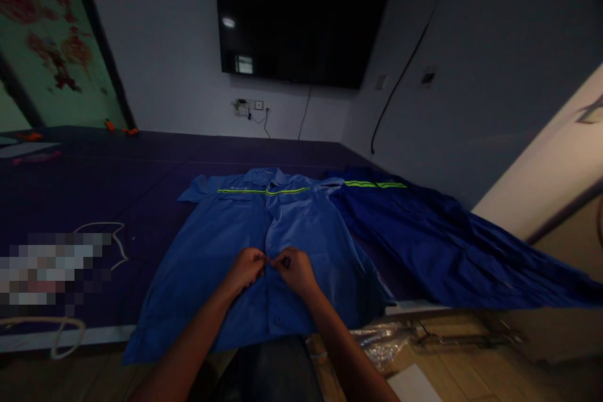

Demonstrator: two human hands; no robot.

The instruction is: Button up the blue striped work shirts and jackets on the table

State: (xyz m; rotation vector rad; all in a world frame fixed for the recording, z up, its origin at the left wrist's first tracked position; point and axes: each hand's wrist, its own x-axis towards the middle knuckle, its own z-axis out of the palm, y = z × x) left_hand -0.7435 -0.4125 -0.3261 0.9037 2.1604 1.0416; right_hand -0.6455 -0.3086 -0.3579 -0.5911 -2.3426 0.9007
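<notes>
A blue short-sleeved work shirt (pixel 226 226) with a yellow-green stripe across the chest lies front up, its collar pointing away from me. Both hands meet at its front placket, a little below the middle. My left hand (pixel 247 269) pinches the placket edge from the left. From the right, my right hand (pixel 296 269) pinches the same spot, fingertips almost touching the left ones. Whatever small part sits between the fingertips is hidden. A button (pixel 278 320) shows lower on the placket, near the hem.
A darker blue garment (pixel 414 232) with matching stripes lies to the right, hanging over the edge. The purple surface (pixel 141 169) also bears orange items (pixel 130 131) and a white cord (pixel 117 235). Clear plastic wrapping (pixel 381 342) lies below. A television (pixel 301 19) hangs on the wall.
</notes>
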